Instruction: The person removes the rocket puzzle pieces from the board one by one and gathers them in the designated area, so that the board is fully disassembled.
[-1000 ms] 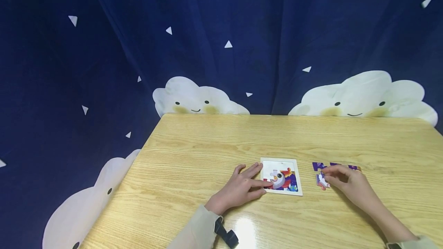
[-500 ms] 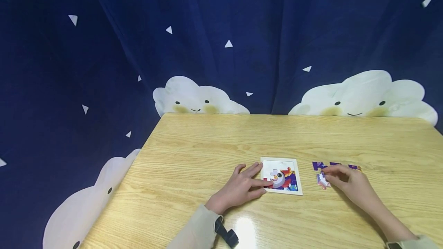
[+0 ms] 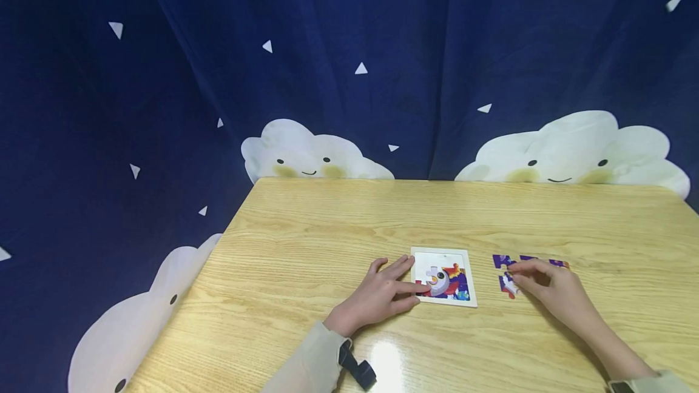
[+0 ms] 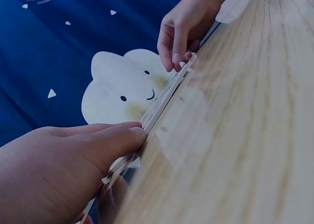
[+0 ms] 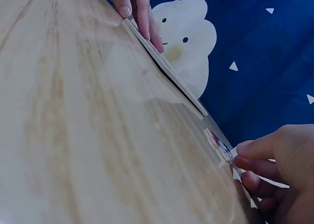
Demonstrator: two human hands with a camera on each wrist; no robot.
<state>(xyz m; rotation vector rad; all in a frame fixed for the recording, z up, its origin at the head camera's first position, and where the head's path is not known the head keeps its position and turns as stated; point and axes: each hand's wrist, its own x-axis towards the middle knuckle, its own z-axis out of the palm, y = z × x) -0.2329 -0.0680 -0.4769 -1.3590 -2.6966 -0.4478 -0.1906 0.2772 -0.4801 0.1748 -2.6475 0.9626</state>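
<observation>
A small white-framed jigsaw tray lies on the table, partly filled with pieces that show a penguin-like bird's head. My left hand rests on the tray's left side with its fingers spread, one fingertip on the filled pieces. To the right, my right hand pinches a purple-and-white jigsaw piece between thumb and fingers. Its right part is hidden by the fingertips. In the right wrist view the thumb and fingers of the right hand meet at the piece's edge, low over the table.
Several loose purple jigsaw pieces lie just beyond the right hand, some partly covered by it. The wooden table reaches back to a dark blue curtain printed with clouds and triangles. A black strap hangs at the left cuff.
The pinched jigsaw piece has tilted slightly in the right fingers, its surface turning paler half a second ago and darker again now. The left hand and tray stay in place.
</observation>
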